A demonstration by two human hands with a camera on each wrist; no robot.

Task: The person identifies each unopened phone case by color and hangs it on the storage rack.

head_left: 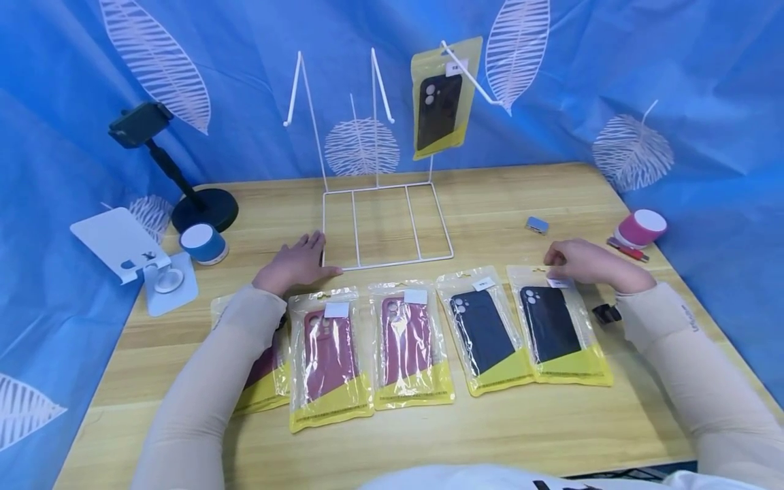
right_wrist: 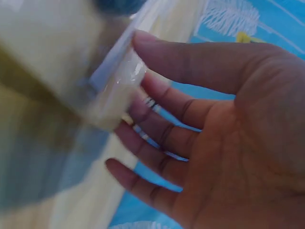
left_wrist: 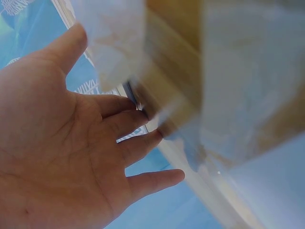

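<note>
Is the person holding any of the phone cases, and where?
The right hand pinches the top edge of the rightmost black phone case packet. The left hand lies flat on the table, holding nothing.

Only semi-legible txt is small lettering on the right sleeve [head_left: 686, 317], too blurry to read; white pkg labels [head_left: 336, 309] show nothing readable.

A row of packaged phone cases [head_left: 416, 344] lies along the front edge of the wooden table [head_left: 551, 422], with the wire display rack [head_left: 386, 224] standing behind it at the middle and one packaged case [head_left: 442, 99] hanging on the rack's right hook. Toward the left edge stand a phone holder [head_left: 165, 163], a small speaker [head_left: 203, 243] and a tablet stand [head_left: 131, 255]. Near the right edge sit another small speaker [head_left: 640, 228] and a pen [head_left: 627, 250].
</note>
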